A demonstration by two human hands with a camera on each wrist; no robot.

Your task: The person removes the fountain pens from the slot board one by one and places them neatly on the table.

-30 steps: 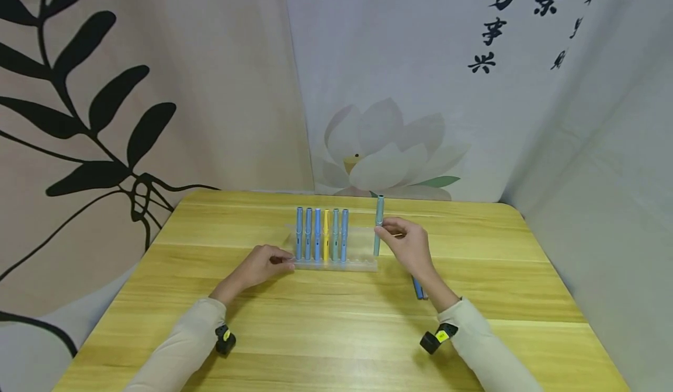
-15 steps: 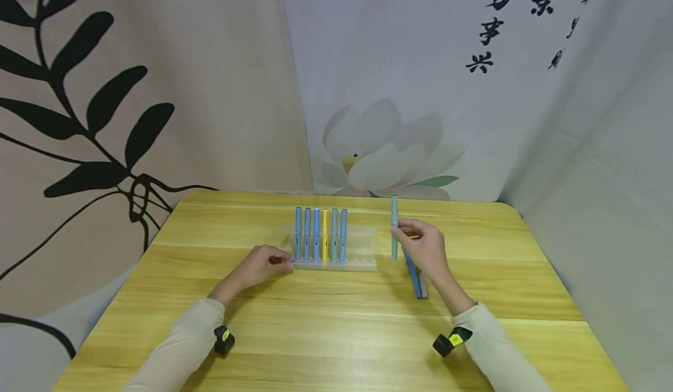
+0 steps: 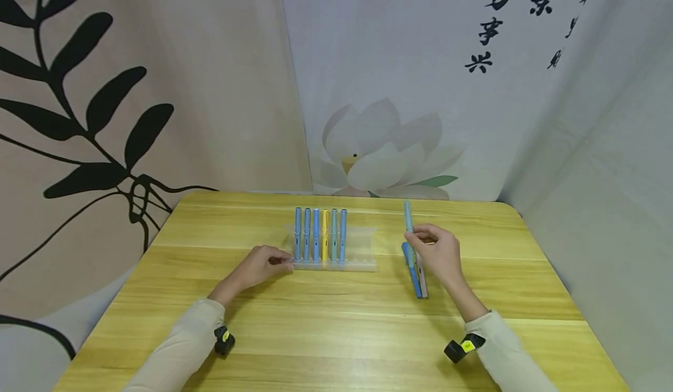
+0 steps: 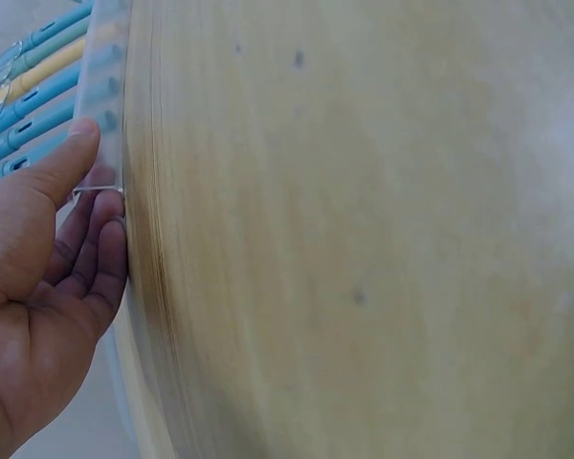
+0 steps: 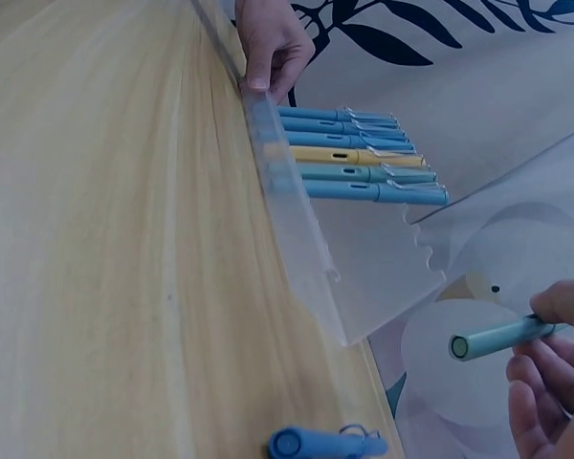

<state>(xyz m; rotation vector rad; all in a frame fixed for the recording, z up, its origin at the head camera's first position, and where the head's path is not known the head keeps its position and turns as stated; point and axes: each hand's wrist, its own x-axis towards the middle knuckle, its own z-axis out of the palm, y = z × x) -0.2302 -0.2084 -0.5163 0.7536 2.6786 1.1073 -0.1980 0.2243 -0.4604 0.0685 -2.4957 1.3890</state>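
A clear plastic pen stand (image 3: 363, 249) holds several pens upright in its left part: blue ones, a yellow pen (image 3: 325, 234) and a green pen (image 3: 334, 234). My left hand (image 3: 260, 266) holds the stand's left end, the thumb on top of the ledge (image 4: 105, 153) and the fingers at its end in the left wrist view. To the right of the stand, my right hand (image 3: 439, 252) pinches another green pen (image 3: 408, 217) near its middle, almost upright. Just below it, a blue pen (image 3: 412, 272) and a greyish pen (image 3: 422, 278) lie side by side on the table, partly behind the hand.
The stand's right part shows bare notches (image 5: 423, 251) in the right wrist view. Under everything is a wooden table (image 3: 315, 333), its back edge near a curtain (image 3: 236, 88) printed with plants and characters. Each wrist carries a small black camera (image 3: 224, 341).
My right hand has moved right, away from the stand, with the green pen in it. The two lying pens now show more fully. My left hand stays at the stand.
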